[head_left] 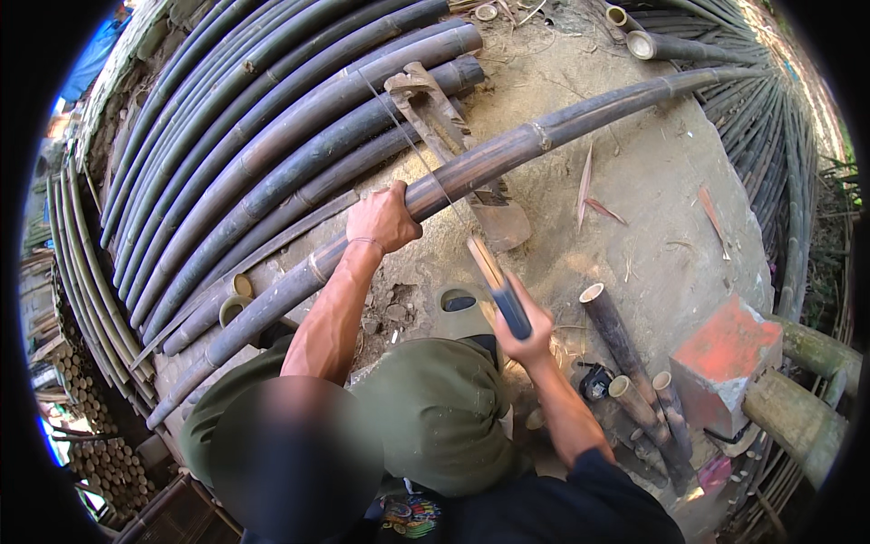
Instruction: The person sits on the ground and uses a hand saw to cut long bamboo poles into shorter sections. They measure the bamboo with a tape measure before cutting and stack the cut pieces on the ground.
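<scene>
A long dark bamboo pole (489, 163) runs slantwise from lower left to upper right. My left hand (385, 218) is closed around it, just left of the saw. My right hand (528, 322) grips the handle of a saw (489, 265), pale wood with a dark wrapped end. Its thin blade, seen nearly edge-on, crosses the pole right beside my left hand and points away to the upper left. How deep the blade sits in the bamboo, I cannot tell. A worn wooden support (426, 104) shows on both sides of the pole, passing beneath it.
Several dark bamboo poles (299, 122) lie side by side at the upper left. Short cut bamboo pieces (616, 326) and a red-topped block (725, 349) are at the right. Bundled thin poles (770, 181) spread along the far right. Splinters (604, 210) litter the ground.
</scene>
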